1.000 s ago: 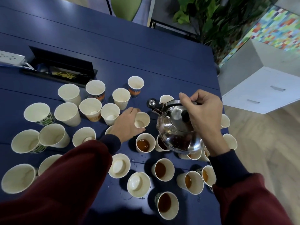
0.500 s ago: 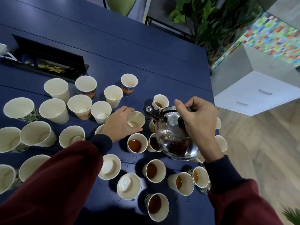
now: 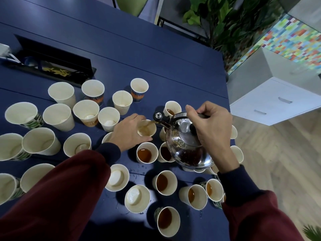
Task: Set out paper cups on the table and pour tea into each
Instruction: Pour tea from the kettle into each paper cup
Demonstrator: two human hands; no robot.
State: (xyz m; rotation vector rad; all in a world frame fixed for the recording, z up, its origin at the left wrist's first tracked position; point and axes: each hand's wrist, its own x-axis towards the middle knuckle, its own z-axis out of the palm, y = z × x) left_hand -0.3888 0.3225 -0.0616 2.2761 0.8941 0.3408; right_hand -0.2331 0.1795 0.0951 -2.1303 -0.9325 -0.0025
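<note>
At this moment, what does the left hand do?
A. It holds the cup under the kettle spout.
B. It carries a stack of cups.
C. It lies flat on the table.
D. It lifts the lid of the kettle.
A: the left hand grips the cup that the kettle, tilted by the right hand, pours into.
</note>
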